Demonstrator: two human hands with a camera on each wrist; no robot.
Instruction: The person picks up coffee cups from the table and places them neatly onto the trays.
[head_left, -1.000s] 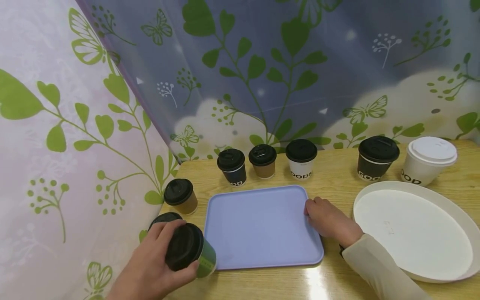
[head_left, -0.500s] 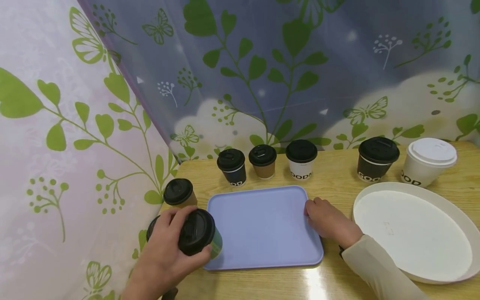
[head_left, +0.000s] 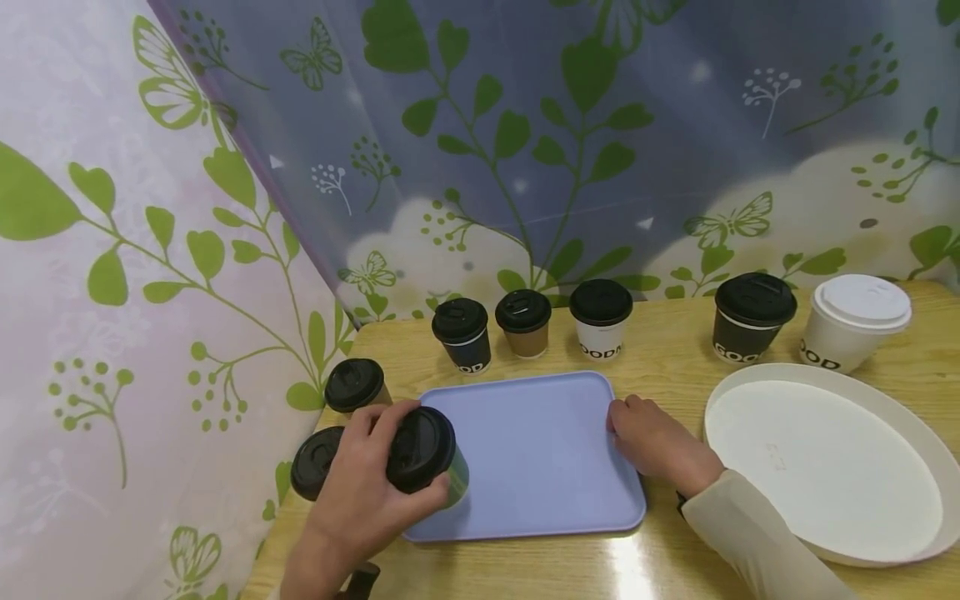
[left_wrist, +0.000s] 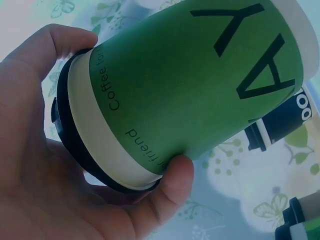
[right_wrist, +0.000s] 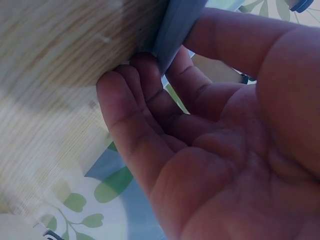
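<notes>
The left hand (head_left: 367, 493) holds the black-lidded green paper cup (head_left: 429, 458) by its upper end, thumb and fingers curled round it, over the near left part of the lavender tray (head_left: 543, 458). The cup's long axis looks roughly upright; whether it touches the tray cannot be told. Most of the tray lies rightward, its right edge pinched by the right hand (head_left: 654, 442).

The left hand (head_left: 369, 492) curves in a wide grasp near the left edge of the table (head_left: 555, 571), while the right hand (head_left: 654, 437) pinches with bent fingers (right_wrist: 132, 117), its sleeved forearm (head_left: 757, 529) slanting behind it.
</notes>
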